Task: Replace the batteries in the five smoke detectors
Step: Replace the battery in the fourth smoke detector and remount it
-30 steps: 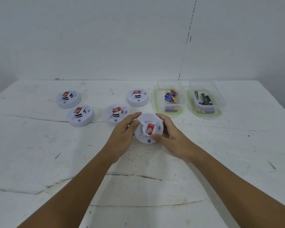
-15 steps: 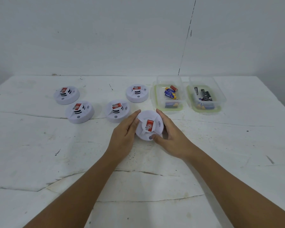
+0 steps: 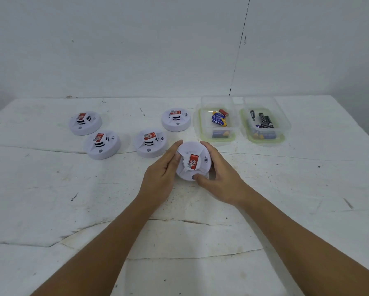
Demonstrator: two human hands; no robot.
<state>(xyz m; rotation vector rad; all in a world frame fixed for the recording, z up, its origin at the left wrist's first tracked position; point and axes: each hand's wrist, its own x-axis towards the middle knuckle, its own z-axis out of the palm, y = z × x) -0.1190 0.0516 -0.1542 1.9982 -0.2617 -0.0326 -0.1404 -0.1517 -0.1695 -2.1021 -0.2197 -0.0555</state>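
A round white smoke detector (image 3: 193,162) with a red label sits between both my hands near the table's middle. My left hand (image 3: 162,174) cups its left side with fingers along the rim. My right hand (image 3: 218,178) wraps its right side, thumb pressed on the near edge. Other white detectors lie flat behind it: one (image 3: 150,143) just to the left, one (image 3: 102,144) further left, one (image 3: 85,122) at the far left, and one (image 3: 176,119) near the boxes.
Two clear plastic boxes with green rims stand at the back right: the left box (image 3: 217,137) holds blue and red batteries, the right box (image 3: 264,139) dark ones. The white table (image 3: 51,199) is cracked and scuffed. A white wall rises behind.
The detector in my hands has turned, so its red label now stands nearly upright. Both hands stay around it; the view has shifted slightly.
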